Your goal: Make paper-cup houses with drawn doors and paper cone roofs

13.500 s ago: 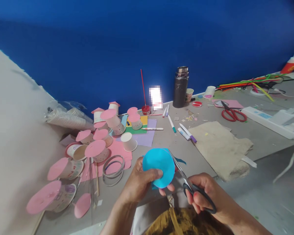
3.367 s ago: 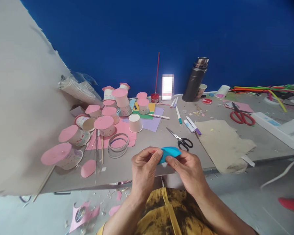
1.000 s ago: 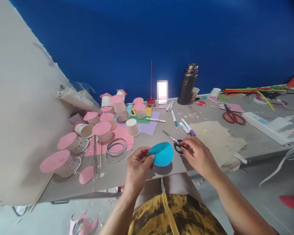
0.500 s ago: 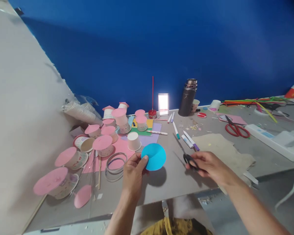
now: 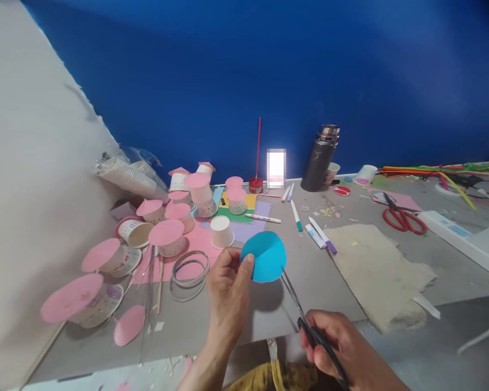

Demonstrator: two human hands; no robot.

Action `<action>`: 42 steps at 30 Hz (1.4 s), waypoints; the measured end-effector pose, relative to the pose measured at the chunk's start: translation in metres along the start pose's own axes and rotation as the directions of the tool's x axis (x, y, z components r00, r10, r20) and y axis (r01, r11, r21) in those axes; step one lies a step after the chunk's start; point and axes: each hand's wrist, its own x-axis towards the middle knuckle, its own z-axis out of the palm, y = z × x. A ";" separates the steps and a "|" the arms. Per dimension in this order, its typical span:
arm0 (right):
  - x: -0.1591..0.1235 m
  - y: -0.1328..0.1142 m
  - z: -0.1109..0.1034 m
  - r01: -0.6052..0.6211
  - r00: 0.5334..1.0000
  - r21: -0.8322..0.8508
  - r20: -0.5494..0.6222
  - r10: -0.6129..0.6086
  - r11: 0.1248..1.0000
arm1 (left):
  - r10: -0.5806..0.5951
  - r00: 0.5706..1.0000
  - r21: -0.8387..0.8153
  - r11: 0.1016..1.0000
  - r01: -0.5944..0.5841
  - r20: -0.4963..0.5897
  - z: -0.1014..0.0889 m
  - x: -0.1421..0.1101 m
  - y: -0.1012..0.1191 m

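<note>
My left hand (image 5: 229, 290) pinches a blue paper circle (image 5: 264, 255) by its left edge, thumb on top, holding it above the table. In my right hand (image 5: 338, 347) is a pair of black-handled scissors (image 5: 296, 304), fingers around the handles. The blade tips reach the lower right edge of the circle; whether they touch it I cannot tell. Just behind the left hand a plain white paper cup (image 5: 221, 232) stands upside down. To the left of that hand lie grey rings (image 5: 190, 275), perhaps tape rolls, on pink paper (image 5: 201, 239).
Several cups topped with pink discs (image 5: 167, 236) crowd the left side. A black thermos (image 5: 320, 158) stands by the wall. Markers (image 5: 296, 215), a beige cloth (image 5: 381, 271), red-handled scissors (image 5: 403, 220) and a white power strip (image 5: 460, 241) lie to the right.
My right hand has brought the scissors down and left, so their tips are now at the circle's edge. The blue circle has shifted slightly right and tilted. The view has moved a little.
</note>
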 end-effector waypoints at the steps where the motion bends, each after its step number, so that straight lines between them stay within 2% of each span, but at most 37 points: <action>1: 0.001 -0.002 0.000 0.009 1.000 0.004 0.001 -0.009 1.000 | -0.004 1.000 0.003 1.000 0.004 0.012 0.000 0.000 0.000; 5: 0.005 -0.003 0.003 0.059 0.998 0.044 -0.014 -0.059 0.997 | -0.027 0.997 0.020 0.999 0.026 0.067 -0.001 -0.002 -0.002; 8: 0.008 -0.001 0.005 0.081 0.996 0.062 -0.044 -0.078 0.995 | -0.094 0.989 -0.010 0.995 0.096 0.116 0.000 -0.001 -0.003; 12: 0.010 -0.001 0.004 0.066 0.997 0.035 -0.037 -0.065 0.997 | -0.191 0.963 -0.086 0.974 0.210 0.190 0.000 0.003 -0.007; 15: 0.011 -0.002 0.004 0.044 0.998 0.044 -0.046 -0.042 0.998 | -0.225 0.951 -0.117 0.960 0.254 0.213 -0.002 0.005 -0.010; 21: 0.012 0.002 0.007 0.044 0.995 0.029 -0.092 -0.041 0.999 | -0.244 0.946 -0.152 0.948 0.279 0.212 -0.003 0.004 -0.010; 31: 0.024 0.042 0.010 0.100 0.984 0.023 -0.153 -0.095 0.995 | -0.262 0.940 -0.163 0.940 0.300 0.218 -0.001 0.003 -0.008; 35: 0.023 0.043 0.010 0.099 0.986 0.048 -0.142 -0.091 0.994 | -0.279 0.935 -0.174 0.932 0.319 0.221 -0.002 0.002 -0.010; 42: 0.016 0.029 0.010 0.082 0.989 0.081 -0.127 -0.072 0.993 | -0.325 0.915 -0.223 0.899 0.378 0.239 0.000 0.003 -0.005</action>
